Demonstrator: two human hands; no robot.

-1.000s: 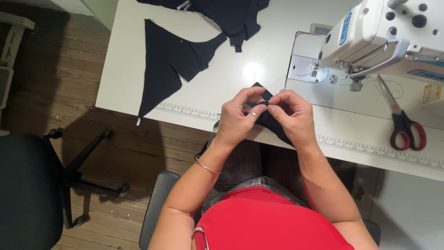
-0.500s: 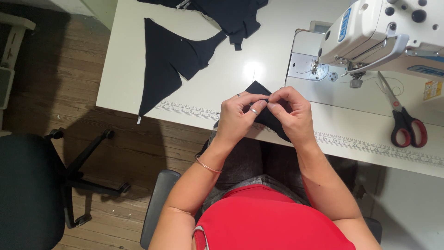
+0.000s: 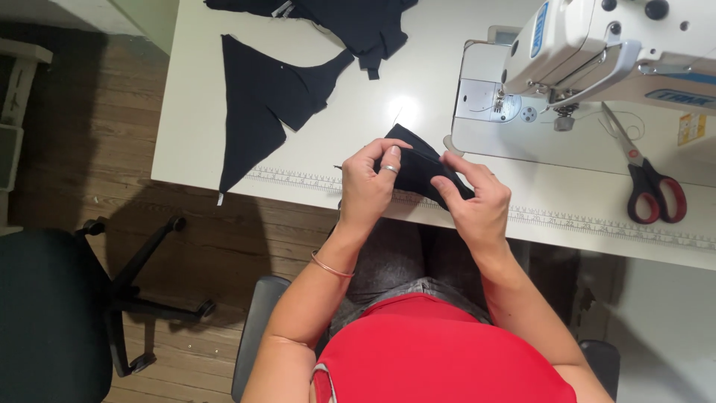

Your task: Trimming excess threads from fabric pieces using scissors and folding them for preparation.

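- Far left there was a black swivel office chair (image 3: 45,313) parked on the dark wooden floor (image 3: 224,254), well away from the action.
- On the white worktable (image 3: 194,97) lay a big triangular piece of black fabric (image 3: 257,112), flat and untouched, with more black pieces (image 3: 350,19) piled at the far edge.
- The left hand (image 3: 367,186) was closed in a pinch, thumb and fingers gripping the left end of a small folded piece of black fabric (image 3: 416,168) right at the table's near edge, over the printed ruler strip (image 3: 298,179).
- The right hand (image 3: 473,201) was pinched shut on the other end of that same piece.
- My take: to do this fold nicely you'd want the edges lined up dead even and the cloth pulled taut between both pinches before creasing.
- Just beyond sat the white sewing machine (image 3: 597,45), and red-handled scissors (image 3: 652,190) lay off to the right.
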